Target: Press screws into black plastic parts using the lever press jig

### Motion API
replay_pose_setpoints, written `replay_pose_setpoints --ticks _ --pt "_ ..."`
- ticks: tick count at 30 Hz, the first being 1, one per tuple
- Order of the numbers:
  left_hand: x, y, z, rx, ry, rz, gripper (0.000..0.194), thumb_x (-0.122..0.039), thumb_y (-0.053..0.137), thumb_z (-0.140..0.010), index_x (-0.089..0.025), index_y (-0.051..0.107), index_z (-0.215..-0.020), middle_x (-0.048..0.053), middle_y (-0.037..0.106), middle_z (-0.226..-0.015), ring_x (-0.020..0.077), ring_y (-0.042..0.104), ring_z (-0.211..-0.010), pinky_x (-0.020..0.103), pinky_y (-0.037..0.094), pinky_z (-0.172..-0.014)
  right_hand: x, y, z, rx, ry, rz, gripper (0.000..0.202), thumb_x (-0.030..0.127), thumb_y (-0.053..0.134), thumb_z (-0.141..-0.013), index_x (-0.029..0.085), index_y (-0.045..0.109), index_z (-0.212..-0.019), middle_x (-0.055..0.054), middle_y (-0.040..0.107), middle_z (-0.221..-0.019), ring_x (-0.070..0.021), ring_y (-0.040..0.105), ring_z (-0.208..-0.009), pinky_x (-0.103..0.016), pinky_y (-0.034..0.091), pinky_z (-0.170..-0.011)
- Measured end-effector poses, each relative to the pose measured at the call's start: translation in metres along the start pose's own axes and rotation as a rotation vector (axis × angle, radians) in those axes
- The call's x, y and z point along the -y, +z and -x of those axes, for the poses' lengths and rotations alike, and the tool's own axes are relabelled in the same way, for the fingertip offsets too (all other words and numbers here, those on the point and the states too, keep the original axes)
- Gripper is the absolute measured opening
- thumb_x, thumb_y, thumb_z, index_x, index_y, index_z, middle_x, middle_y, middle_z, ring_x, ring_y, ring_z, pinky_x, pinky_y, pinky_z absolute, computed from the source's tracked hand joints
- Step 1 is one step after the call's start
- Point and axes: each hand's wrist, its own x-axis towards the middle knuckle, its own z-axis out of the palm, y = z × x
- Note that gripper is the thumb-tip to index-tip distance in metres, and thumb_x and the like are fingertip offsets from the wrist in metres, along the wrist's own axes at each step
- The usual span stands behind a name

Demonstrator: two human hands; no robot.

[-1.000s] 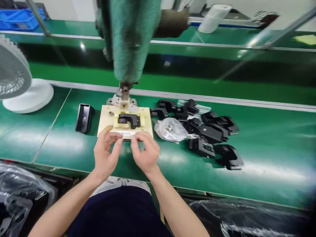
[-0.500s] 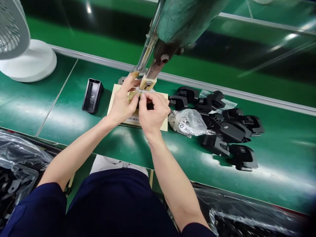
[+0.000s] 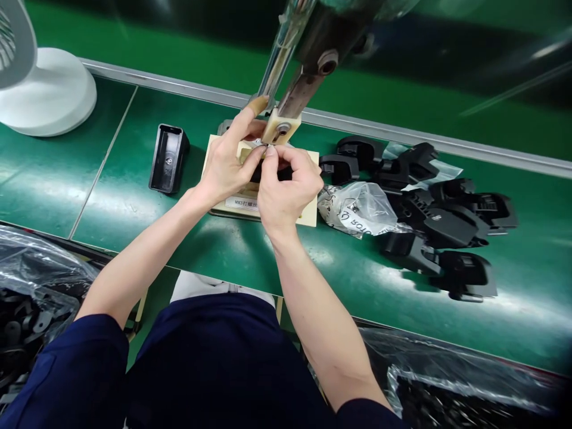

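- I view the station remotely through the head camera; both hands are at the fixture.
- Left hand: I read the thumb tip just below the cream block, with the raised forefinger in a tan finger cot behind it.
- Right hand: I read thumb and forefinger drawn together beside the left thumb tip.
- Grip state: I cannot tell whether either hand clamps an item; the meeting point is too small to resolve.
- Black part: I locate it on the cream fixture plate, below the fingers and largely hidden by both hands.
- Label: I find it on the plate's near edge, partly covered by the right hand.
- Metal shaft: I see it slanting down to the cream block at its lower end.
- Surroundings: I note a hollow black box left of the plate; right of it, a clear bag beside a group of black housings.
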Motion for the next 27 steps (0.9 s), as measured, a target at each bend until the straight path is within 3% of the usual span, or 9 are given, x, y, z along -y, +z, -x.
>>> replay_pose_setpoints --ticks 8,13,19,27 --pt "0.004 0.001 -0.002 0.052 0.085 -0.055 0.058 -0.05 0.06 -0.086 -0.03 0.04 -0.137 0.005 0.064 -0.099 0.0257 0.067 -0.103 0.044 0.053 -0.093 -0.006 0.01 0.006 -0.031 0.001 0.041 0.032 0.036 0.037 -0.1 0.019 0.06 -0.085 -0.002 0.058 -0.075 -0.0174 0.062 -0.077 -0.041 0.046 -0.08" --pt "0.005 0.004 0.0 0.016 -0.014 0.0 0.063 -0.048 0.066 -0.082 -0.03 0.041 -0.136 0.005 0.064 -0.101 0.026 0.067 -0.101 0.042 0.053 -0.091 -0.013 0.018 0.009 -0.067 0.047 0.042 0.034 0.041 0.036 -0.1 0.019 0.058 -0.086 -0.003 0.058 -0.079 -0.02 0.062 -0.084 -0.045 0.044 -0.086" --pt "0.0 0.006 0.0 -0.013 -0.09 0.074 0.061 -0.045 0.068 -0.08 -0.028 0.043 -0.133 0.006 0.064 -0.102 0.027 0.065 -0.106 0.041 0.053 -0.091 -0.016 0.011 0.005 -0.022 -0.006 0.108 0.031 0.039 0.04 -0.099 0.02 0.058 -0.082 -0.003 0.058 -0.077 -0.0203 0.061 -0.085 -0.046 0.042 -0.089" --pt "-0.004 0.006 -0.001 -0.003 0.004 0.016 0.063 -0.051 0.065 -0.081 -0.028 0.04 -0.134 0.006 0.064 -0.1 0.0262 0.066 -0.103 0.041 0.055 -0.087 -0.02 0.008 -0.001 0.026 0.035 0.058 0.028 0.039 0.046 -0.097 0.02 0.057 -0.081 -0.002 0.058 -0.078 -0.0202 0.06 -0.085 -0.046 0.041 -0.09"
